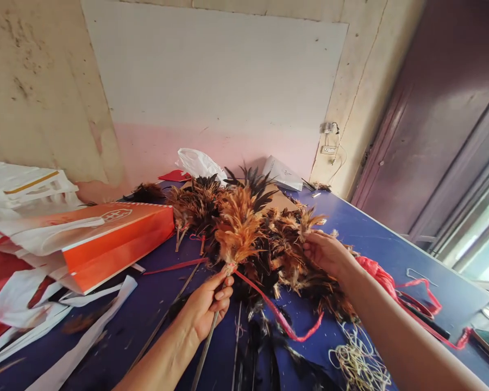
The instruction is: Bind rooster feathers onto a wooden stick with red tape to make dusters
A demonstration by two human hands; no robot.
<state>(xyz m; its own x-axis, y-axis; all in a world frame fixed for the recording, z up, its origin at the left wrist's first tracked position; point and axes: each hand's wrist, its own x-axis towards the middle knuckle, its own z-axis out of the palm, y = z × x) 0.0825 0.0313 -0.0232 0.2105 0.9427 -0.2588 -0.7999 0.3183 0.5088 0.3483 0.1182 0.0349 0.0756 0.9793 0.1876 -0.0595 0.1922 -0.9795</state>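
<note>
My left hand [207,305] is closed round a thin stick [206,347] whose top carries a bunch of orange and black feathers [239,225], bound with a red plastic string [277,312] that trails down to the right. My right hand [325,252] reaches into the pile of brown and black feathers [285,255] on the blue table [375,233] and pinches a small tuft of feathers [307,220] between its fingers.
An orange paper bag [118,239] lies on its side at the left, among white and red bags [20,282]. Red string [395,290] and a heap of rubber bands [356,361] lie at the right. Bare sticks [167,315] lie on the table. Behind stands a wall with a socket [329,149].
</note>
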